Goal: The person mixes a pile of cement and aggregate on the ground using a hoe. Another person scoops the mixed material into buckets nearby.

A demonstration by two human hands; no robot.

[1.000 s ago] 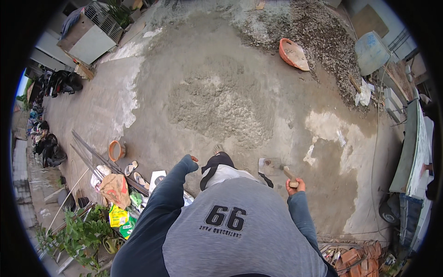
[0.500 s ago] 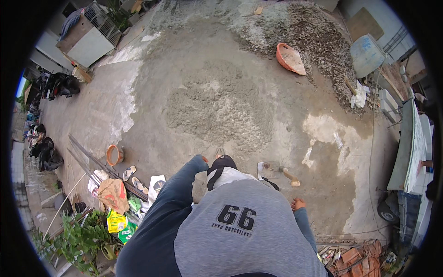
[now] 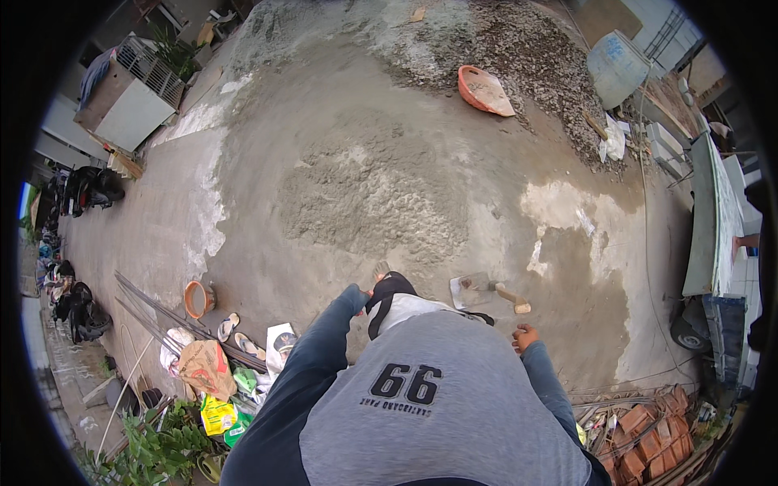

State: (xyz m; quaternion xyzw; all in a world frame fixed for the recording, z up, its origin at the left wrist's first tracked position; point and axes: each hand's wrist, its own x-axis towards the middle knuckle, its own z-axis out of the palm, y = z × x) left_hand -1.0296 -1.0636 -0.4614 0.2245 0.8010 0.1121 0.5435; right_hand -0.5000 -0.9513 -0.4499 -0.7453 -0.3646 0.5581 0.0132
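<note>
My left hand (image 3: 368,296) is down beside my dark trouser leg (image 3: 392,283), mostly hidden by the blue-grey sleeve, so its fingers do not show clearly. On the other side, my right hand (image 3: 525,337) hangs loosely with its fingers a little bent and nothing visible in them. Just beyond it lies a trowel with a flat grey blade (image 3: 470,292) and a wooden handle (image 3: 515,300), apart from the hand. Ahead of my feet spreads a rough patch of wet grey mortar (image 3: 373,198) on the ground.
An orange basin (image 3: 486,91) lies by a gravel heap (image 3: 535,57). At left are an orange bucket (image 3: 198,300), sandals (image 3: 228,326), long metal bars (image 3: 158,304) and a brown paper bag (image 3: 209,368). Broken red bricks (image 3: 648,433) lie at lower right; a blue drum (image 3: 618,69) stands far right.
The view has tilted and shifted slightly. My left forearm has moved a little lower and closer to the leg. My right hand stays near the trowel, and the trowel has not moved on the ground.
</note>
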